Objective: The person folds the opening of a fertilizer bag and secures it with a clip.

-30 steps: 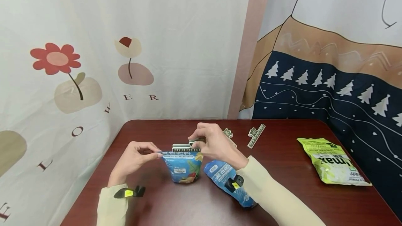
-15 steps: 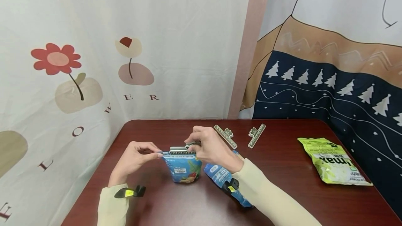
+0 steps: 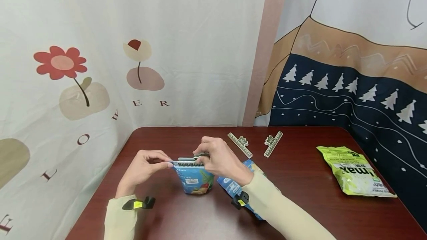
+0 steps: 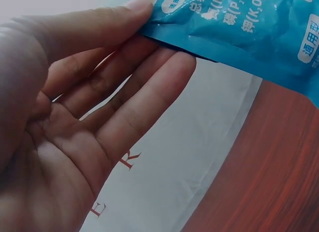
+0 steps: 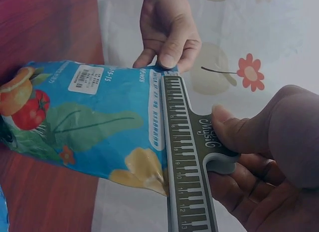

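While the left hand [image 3: 146,166] pinches the upright blue bag [image 3: 195,177] by its top corner, here's the right hand [image 3: 220,158], thumb and fingers gripping the piano-patterned clip [image 5: 187,157] by its handle, bar along the bag's top edge, above the tabletop [image 3: 173,217]!

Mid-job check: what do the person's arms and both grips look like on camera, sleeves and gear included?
The left sleeve and right sleeve are long, plain and pale cream. The left wrist device and right wrist device are black, each with a yellow patch. The left grip and right grip are ungloved; no cables show.
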Demonstrator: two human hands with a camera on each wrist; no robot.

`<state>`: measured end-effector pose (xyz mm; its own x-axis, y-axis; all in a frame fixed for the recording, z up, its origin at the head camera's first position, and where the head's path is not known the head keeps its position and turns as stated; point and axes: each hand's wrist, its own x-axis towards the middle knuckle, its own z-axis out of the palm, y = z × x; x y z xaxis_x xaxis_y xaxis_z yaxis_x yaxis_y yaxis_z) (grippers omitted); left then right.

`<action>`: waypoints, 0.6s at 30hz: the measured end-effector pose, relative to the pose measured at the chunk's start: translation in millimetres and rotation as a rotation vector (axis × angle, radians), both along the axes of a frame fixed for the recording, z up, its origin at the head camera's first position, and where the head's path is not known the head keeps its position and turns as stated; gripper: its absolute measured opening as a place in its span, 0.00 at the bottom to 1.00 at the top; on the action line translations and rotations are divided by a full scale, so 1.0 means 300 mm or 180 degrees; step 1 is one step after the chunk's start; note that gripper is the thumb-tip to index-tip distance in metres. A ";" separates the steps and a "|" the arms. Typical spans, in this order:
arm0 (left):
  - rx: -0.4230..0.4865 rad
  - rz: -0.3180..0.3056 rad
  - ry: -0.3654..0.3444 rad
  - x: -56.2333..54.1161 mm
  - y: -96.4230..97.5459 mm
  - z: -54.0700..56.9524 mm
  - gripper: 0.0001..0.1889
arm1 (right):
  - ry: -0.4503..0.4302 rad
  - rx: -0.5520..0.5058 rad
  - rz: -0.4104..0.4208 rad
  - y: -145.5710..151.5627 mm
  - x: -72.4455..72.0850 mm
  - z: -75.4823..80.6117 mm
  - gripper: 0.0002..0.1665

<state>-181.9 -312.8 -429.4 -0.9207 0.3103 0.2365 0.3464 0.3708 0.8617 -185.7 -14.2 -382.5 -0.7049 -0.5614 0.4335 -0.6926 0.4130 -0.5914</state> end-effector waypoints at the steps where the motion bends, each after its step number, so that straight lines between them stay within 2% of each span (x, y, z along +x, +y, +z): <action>1: 0.0004 -0.0022 0.0010 0.000 -0.001 0.000 0.05 | -0.0004 0.0000 0.0001 -0.002 0.000 -0.002 0.09; 6: 0.0053 -0.0144 0.0053 0.004 -0.008 -0.003 0.06 | 0.0007 0.0002 0.0019 -0.017 0.000 -0.006 0.10; 18: 0.0100 -0.0005 -0.0105 0.008 -0.019 0.001 0.05 | 0.0007 0.0036 0.0027 -0.054 0.010 -0.003 0.07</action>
